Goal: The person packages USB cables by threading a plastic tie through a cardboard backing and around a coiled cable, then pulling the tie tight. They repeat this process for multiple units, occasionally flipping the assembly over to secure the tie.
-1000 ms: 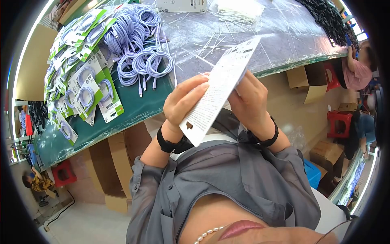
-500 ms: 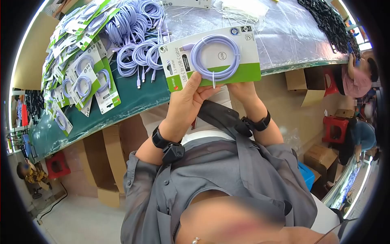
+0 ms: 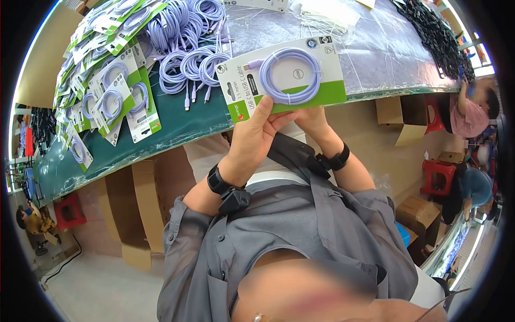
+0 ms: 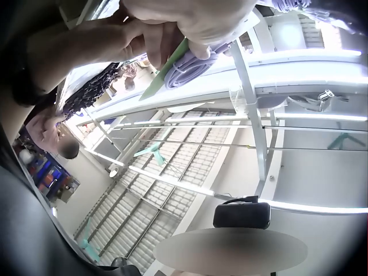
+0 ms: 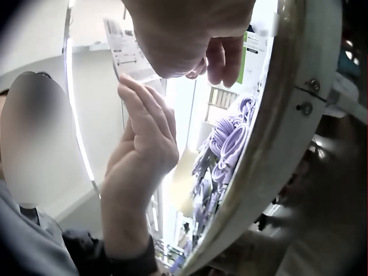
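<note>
The left hand (image 3: 251, 134) holds a white and green card (image 3: 328, 75) by its lower left part, thumb on the front. A coiled lilac cable (image 3: 313, 88) lies fastened on the card, its front facing up. Behind the card's lower edge is the right hand (image 3: 311, 121), its fingers hidden there. In the left wrist view that right hand's bent fingers (image 4: 155, 43) meet the card's back beside the coil (image 4: 190, 70). The right wrist view shows the left hand (image 5: 144, 126) at the card's printed back (image 5: 127, 49).
Carded cables (image 3: 111, 104) are heaped at the table's left, beside loose lilac coils (image 3: 171, 29). White ties (image 3: 322, 19) lie farther back, and a black pile (image 3: 429, 32) is at the right. Cardboard boxes (image 3: 129, 204) stand under the table edge; people sit at both sides.
The card was turned from its printed back to its cable side. Since the last earlier frame, it and both hands have shifted only slightly.
</note>
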A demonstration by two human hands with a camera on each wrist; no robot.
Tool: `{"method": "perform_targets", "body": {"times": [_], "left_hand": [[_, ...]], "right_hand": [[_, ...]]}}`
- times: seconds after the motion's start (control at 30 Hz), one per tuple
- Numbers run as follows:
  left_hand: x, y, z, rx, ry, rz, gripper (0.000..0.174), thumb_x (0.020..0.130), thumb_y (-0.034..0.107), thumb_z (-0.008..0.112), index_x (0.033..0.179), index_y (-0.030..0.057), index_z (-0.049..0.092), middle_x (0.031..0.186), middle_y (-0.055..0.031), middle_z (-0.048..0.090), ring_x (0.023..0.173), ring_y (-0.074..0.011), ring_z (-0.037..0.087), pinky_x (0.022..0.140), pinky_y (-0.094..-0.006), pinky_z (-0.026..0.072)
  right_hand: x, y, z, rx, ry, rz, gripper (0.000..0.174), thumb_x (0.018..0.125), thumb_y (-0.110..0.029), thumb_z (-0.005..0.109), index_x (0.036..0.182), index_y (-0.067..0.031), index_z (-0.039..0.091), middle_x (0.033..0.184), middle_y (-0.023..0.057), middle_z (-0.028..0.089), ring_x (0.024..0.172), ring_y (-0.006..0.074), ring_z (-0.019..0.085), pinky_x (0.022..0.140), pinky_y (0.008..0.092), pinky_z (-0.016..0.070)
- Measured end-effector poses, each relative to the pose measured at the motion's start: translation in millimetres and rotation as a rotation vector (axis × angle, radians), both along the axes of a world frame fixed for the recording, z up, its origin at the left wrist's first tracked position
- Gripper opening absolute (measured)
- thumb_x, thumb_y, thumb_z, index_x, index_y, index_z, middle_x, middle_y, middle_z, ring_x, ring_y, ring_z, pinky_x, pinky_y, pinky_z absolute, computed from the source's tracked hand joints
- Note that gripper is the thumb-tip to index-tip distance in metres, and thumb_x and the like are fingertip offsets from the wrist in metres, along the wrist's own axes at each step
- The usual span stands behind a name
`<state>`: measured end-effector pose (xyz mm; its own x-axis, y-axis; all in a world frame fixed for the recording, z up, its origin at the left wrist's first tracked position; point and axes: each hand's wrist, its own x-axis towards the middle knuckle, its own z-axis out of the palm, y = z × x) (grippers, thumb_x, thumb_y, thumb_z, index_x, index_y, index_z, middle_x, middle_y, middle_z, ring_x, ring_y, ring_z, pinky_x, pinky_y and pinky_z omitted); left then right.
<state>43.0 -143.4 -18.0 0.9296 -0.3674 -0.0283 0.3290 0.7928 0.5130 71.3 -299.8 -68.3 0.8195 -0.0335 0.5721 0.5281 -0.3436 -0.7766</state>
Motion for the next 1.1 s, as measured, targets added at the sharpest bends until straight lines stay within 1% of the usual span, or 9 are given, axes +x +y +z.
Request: {"method": "perform_targets", "body": {"times": [0.13,0.27,0.47,0.53,0.57,0.8,0.83,0.93,1.1], "left_hand": [[8,8,8,0.082,-0.067,0.052,0.029,0.096,0.014,0.051,0.119,-0.0018,0.051,0.109,-0.0136,0.063,0.095,-0.0257,0.065,0.084,-0.038,0.0557],[17,19,4,0.131,-0.029,0.052,0.029,0.096,0.013,0.051,0.12,-0.0031,0.05,0.108,-0.0144,0.063,0.095,-0.0265,0.065,0.085,-0.0388,0.0555],[24,29,6,0.117,0.023,-0.199,0.033,0.094,0.013,0.054,0.121,-0.004,0.048,0.105,-0.0176,0.063,0.085,-0.0281,0.068,0.071,-0.0318,0.0594],[31,36,9,0.174,-0.008,-0.263,0.035,0.092,0.013,0.057,0.122,-0.0041,0.047,0.104,-0.0183,0.063,0.083,-0.0281,0.068,0.068,-0.0305,0.0598],[37,41,10,0.265,-0.056,-0.315,0.038,0.09,0.013,0.06,0.122,-0.0047,0.047,0.103,-0.0181,0.063,0.082,-0.0276,0.068,0.067,-0.0306,0.0598],[68,69,21,0.627,-0.237,-0.349,0.04,0.085,0.015,0.066,0.117,-0.0043,0.051,0.102,-0.0145,0.064,0.082,-0.0238,0.068,0.064,-0.0302,0.059],[70,66,21,0.614,-0.25,-0.301,0.036,0.088,0.016,0.064,0.116,-0.004,0.051,0.103,-0.0135,0.064,0.085,-0.0232,0.067,0.067,-0.0302,0.0586],[72,58,-9,0.209,-0.086,-0.26,0.029,0.094,0.018,0.055,0.116,-0.0014,0.052,0.103,-0.0119,0.064,0.091,-0.0214,0.066,0.076,-0.0319,0.0567],[39,34,-15,0.112,-0.028,-0.066,0.032,0.097,0.014,0.049,0.125,0.0011,0.046,0.118,-0.0095,0.057,0.105,-0.0178,0.059,0.09,-0.0334,0.0498]], "right_hand": [[-4,-17,33,0.241,0.331,-0.043,0.02,0.085,0.003,0.053,0.105,0.0002,0.057,0.084,0.0079,0.063,0.076,0.0152,0.062,0.065,0.0298,0.0511],[2,-45,57,0.445,0.282,-0.033,0.02,0.092,-0.004,0.049,0.111,0.0009,0.054,0.095,0.0058,0.06,0.078,0.0113,0.059,0.069,0.0245,0.0492],[9,-53,35,-0.074,0.279,0.283,0.034,0.086,-0.011,0.064,0.118,-0.0008,0.058,0.11,0.008,0.063,0.096,0.0166,0.061,0.087,0.0317,0.0489],[17,-46,19,0.445,0.652,0.407,0.036,0.092,-0.014,0.052,0.123,0.0053,0.052,0.116,0.0154,0.061,0.105,0.0213,0.061,0.085,0.0304,0.0521],[17,-53,19,0.471,0.687,0.524,0.038,0.084,-0.011,0.064,0.12,0.0003,0.057,0.111,0.0103,0.063,0.099,0.0159,0.061,0.087,0.0322,0.0501],[-3,-39,44,0.935,0.851,0.806,0.044,0.094,-0.022,0.054,0.128,0.0044,0.046,0.116,0.0128,0.058,0.104,0.0163,0.058,0.089,0.0289,0.0475],[-10,-33,47,0.613,0.83,0.544,0.045,0.091,-0.019,0.06,0.128,0.003,0.046,0.114,0.0105,0.059,0.101,0.0147,0.058,0.087,0.0282,0.0474],[-12,-9,53,0.716,0.679,0.374,0.047,0.088,-0.018,0.065,0.127,0.0029,0.047,0.11,0.0087,0.06,0.099,0.0126,0.057,0.086,0.027,0.047],[-24,14,40,0.561,0.507,0.215,0.044,0.09,-0.021,0.063,0.126,-0.0004,0.049,0.106,0.0041,0.06,0.096,0.0099,0.055,0.085,0.0247,0.0446]]}}
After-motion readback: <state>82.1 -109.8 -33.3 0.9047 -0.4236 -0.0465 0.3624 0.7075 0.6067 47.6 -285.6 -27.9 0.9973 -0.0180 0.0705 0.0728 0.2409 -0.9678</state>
